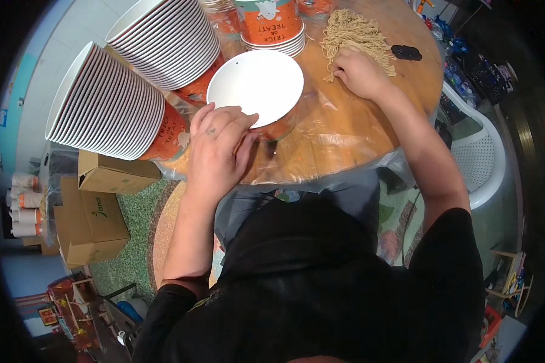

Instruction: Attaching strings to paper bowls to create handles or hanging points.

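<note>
An orange paper bucket (257, 85) shows its round white face near the table's front edge, with a small dark hole close to its left rim. My left hand (218, 142) grips the near-left rim, fingers over the white edge and thumb lower down by the orange side. To the right, my right hand (360, 72) rests at the near edge of a heap of tan cords (357, 35). Its fingers are curled into the strands; how many they pinch is hidden. Just beside the heap lies a small black object (406, 52).
Two tall stacks of nested buckets, one nearer (112, 103) and one farther (166, 45), lean at the left. Another bucket stack (271, 24) stands behind. Plastic film covers the round wooden table (333, 145). Cardboard boxes (94, 224) sit left on the floor; a white chair (481, 151) stands right.
</note>
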Available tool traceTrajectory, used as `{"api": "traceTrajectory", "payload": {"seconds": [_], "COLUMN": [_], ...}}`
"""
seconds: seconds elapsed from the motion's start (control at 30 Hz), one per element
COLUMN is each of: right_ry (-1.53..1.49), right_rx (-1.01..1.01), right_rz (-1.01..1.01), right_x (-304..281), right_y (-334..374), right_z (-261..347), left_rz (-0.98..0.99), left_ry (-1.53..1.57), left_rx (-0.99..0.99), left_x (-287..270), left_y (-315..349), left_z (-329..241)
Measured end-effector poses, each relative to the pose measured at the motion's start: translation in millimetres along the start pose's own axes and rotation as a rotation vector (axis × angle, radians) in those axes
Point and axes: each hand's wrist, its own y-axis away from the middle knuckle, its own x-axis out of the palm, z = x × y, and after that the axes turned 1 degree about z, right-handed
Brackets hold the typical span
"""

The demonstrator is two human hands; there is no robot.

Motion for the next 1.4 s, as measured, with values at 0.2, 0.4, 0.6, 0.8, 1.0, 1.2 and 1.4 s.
{"api": "traceTrajectory", "payload": {"seconds": [0.2,0.4,0.6,0.8,1.0,1.2,1.4], "right_ry": [-0.074,-0.02,-0.161,-0.658,-1.306,-1.314,-1.224], "right_rx": [-0.105,-0.109,-0.152,0.108,0.283,0.275,0.248], "right_rz": [-0.155,-0.037,-0.153,-0.188,0.135,0.175,0.158], "right_x": [8.6,7.6,3.8,-47.1,-86.6,-95.5,-92.6], "right_y": [2.0,3.8,28.9,66.1,81.2,85.2,87.3], "right_z": [-0.3,0.9,23.8,114.2,174.3,196.2,204.8], "left_rz": [-0.056,-0.063,-0.178,-0.254,-0.179,-0.07,-0.051], "left_ry": [0.03,0.043,0.069,0.155,0.408,0.523,0.471], "left_rx": [0.024,0.036,0.071,0.128,0.077,-0.032,0.054], "left_x": [5.6,3.6,4.4,-6.8,-12.3,-10.3,-8.4], "left_y": [-3.2,-0.8,6.0,5.7,-13.2,-15.7,-7.9], "left_z": [-2.2,-6.6,-11.5,-25.3,-49.2,-46.5,-42.2]}}
